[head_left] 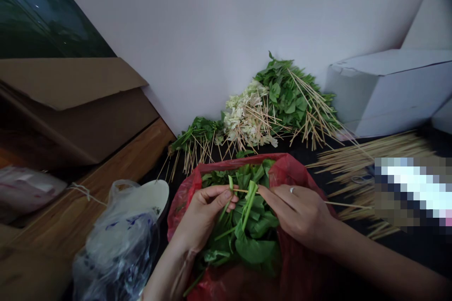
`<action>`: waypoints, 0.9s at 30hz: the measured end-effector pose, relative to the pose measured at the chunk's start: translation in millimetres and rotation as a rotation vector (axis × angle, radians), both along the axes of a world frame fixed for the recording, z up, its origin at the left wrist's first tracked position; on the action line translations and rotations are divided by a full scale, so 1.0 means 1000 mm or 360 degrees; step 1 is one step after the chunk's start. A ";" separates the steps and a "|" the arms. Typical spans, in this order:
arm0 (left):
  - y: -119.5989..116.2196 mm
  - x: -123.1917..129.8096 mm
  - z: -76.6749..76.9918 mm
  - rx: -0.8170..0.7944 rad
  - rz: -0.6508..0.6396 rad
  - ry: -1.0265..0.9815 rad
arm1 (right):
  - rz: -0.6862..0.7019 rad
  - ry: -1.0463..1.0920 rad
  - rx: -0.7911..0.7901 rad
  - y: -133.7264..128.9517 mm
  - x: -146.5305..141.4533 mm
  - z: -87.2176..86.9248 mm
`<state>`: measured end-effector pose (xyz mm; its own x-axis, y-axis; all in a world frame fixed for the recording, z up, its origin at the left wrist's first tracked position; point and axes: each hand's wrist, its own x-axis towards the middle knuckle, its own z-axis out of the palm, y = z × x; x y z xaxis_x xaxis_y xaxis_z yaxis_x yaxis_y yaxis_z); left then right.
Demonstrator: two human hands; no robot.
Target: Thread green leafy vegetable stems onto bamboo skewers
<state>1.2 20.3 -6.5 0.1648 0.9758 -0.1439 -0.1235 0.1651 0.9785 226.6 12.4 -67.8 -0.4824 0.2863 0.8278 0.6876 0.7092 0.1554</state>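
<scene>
Over a red plastic bag (289,169) full of leafy greens (259,221), my left hand (212,207) pinches a green stem (230,183) between thumb and fingers. A thin wooden skewer (348,205) runs from under my right hand (300,211) toward that stem. Folded green stems (250,197) sit on the skewer between the two hands, with leaves hanging below. My right hand is closed around the skewer and wears a ring.
Skewered greens (287,94) and pale skewered vegetables (243,113) are piled against the wall. Loose skewers (374,155) lie right, near a white box (402,89). At left are a cardboard box (70,113), a white bowl (160,193) and a clear plastic bag (120,244).
</scene>
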 end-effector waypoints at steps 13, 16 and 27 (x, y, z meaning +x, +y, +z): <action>-0.003 -0.001 0.001 -0.0023 -0.0197 0.0124 | 0.0072 0.0117 -0.0032 0.002 -0.001 0.008; -0.004 -0.009 0.008 0.0085 -0.0206 0.0244 | 0.0059 0.0254 -0.0029 0.005 0.002 0.014; 0.003 -0.035 0.004 0.0594 -0.0011 0.1099 | 0.0141 0.0462 -0.0052 0.010 0.009 0.019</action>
